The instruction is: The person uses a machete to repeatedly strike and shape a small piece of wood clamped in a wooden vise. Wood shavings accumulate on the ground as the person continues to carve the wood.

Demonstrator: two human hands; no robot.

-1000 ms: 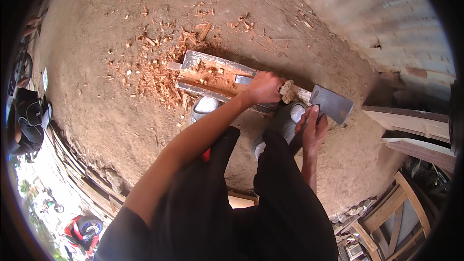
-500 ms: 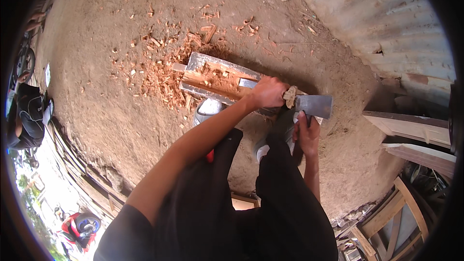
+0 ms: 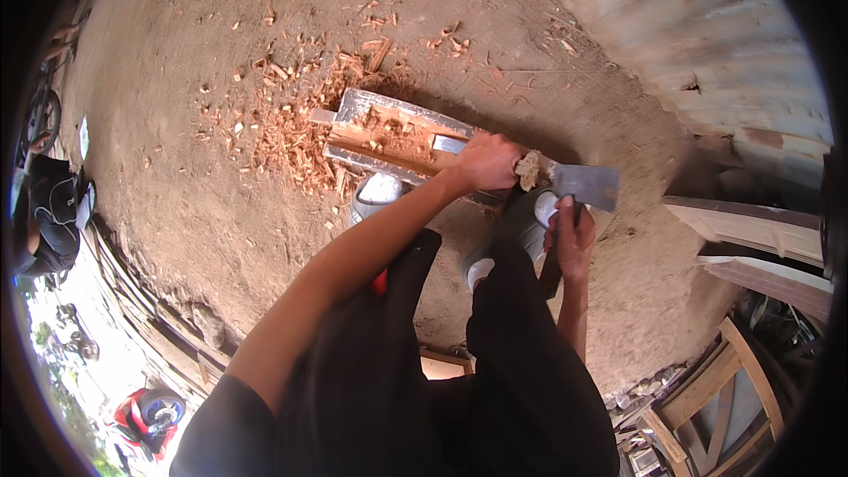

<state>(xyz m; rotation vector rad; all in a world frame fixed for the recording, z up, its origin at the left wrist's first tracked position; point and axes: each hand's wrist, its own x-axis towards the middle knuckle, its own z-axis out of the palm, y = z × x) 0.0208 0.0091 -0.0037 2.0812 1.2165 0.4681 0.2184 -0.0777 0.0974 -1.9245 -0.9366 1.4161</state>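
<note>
A hollowed wooden piece with pale, flaking edges [image 3: 371,107] lies on the ground, chips in its trough. My left hand [image 3: 490,162] grips a tool over its right end, a flat metal blade [image 3: 446,143] in the trough and a frayed, splintered handle end [image 3: 530,171] beyond my knuckles. My right hand [image 3: 570,238] is closed on the dark handle of a hatchet-like tool, whose broad, flat metal head [image 3: 585,184] is just right of that frayed end; I cannot tell whether they touch. My shoes [image 3: 382,192] are at the piece's near side.
Wood shavings [image 3: 283,141] lie around the piece. Corrugated sheets [image 3: 671,26] stand at top and right, boards [image 3: 742,230] and a wooden frame [image 3: 733,389] at right. A person in dark clothes [image 3: 53,212] is at far left, motorbikes [image 3: 150,415] below.
The hatchet-like head has swung about beside the frayed handle end, first leftward and up, now slightly back rightward. My right hand moved with it; my left hand stays on its tool.
</note>
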